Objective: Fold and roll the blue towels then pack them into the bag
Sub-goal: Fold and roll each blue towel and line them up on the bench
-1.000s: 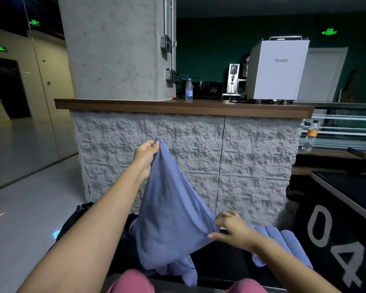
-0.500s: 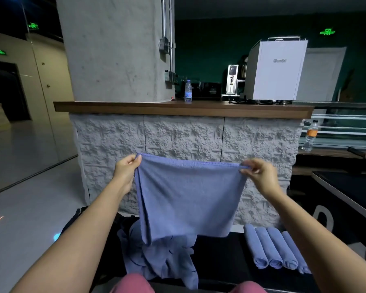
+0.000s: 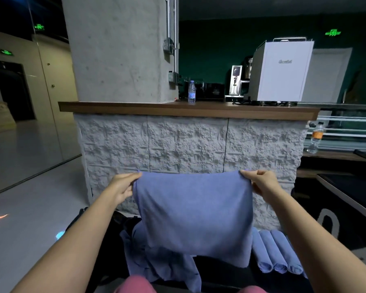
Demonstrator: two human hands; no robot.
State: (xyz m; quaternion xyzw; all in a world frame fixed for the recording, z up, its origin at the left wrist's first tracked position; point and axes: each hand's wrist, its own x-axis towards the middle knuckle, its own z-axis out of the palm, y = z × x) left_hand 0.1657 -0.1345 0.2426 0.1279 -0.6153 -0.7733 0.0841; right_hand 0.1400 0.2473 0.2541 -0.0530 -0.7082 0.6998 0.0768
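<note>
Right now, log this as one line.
blue towel: hangs spread | left hand: pinches one corner | right hand: pinches other corner | rolled towels: at right

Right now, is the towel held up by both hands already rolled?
No, the towel hangs flat and spread, with the left hand and the right hand each pinching one top corner.

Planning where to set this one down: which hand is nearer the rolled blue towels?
Right. The right hand pinches a corner of the held towel up above the rolled blue towels; the left hand is far across to their left.
</note>
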